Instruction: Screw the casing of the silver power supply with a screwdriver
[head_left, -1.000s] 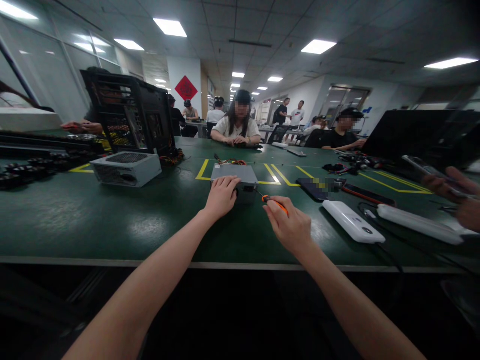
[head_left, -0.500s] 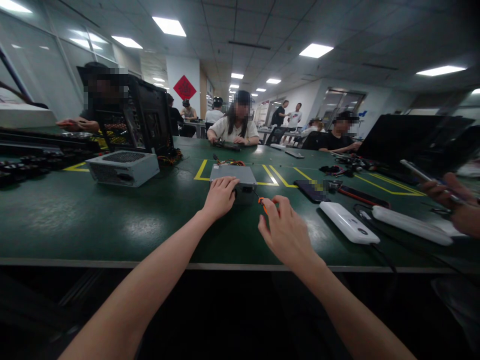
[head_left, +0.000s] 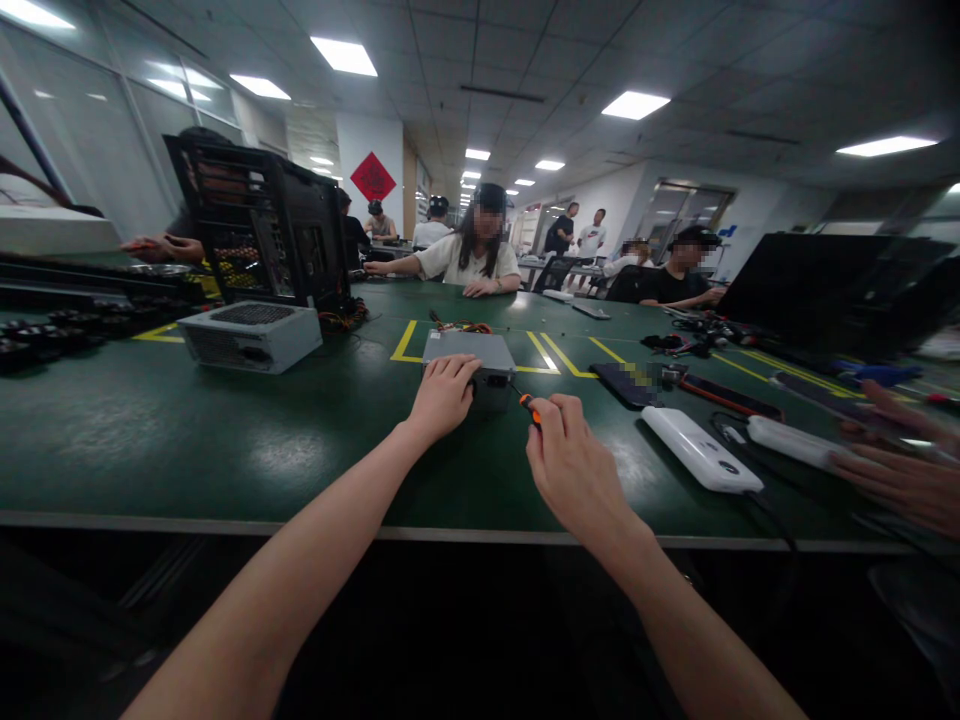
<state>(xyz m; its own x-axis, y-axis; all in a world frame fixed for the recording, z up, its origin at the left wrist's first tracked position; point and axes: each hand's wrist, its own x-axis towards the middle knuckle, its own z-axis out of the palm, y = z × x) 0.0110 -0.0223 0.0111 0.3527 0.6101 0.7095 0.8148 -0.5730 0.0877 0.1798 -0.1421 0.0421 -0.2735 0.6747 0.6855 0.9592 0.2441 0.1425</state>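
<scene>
A grey metal power supply box point(head_left: 471, 351) lies on the green table point(head_left: 187, 430), with coloured wires behind it. My left hand point(head_left: 442, 395) rests on the box's near left corner, fingers curled over its edge. My right hand point(head_left: 574, 470) is closed around an orange-handled screwdriver point(head_left: 529, 404). The screwdriver's thin shaft points at the box's near right face. Most of the handle is hidden inside my fist.
A second grey power supply point(head_left: 251, 335) and a black computer case point(head_left: 262, 225) stand at the left. White power strips point(head_left: 701, 448), phones and cables lie at the right, beside another person's hand point(head_left: 896, 470). Other people sit across the table.
My right fist has turned and closed further over the screwdriver handle, hiding more of it. The person at the right has put a phone down. The woman opposite has stretched out an arm.
</scene>
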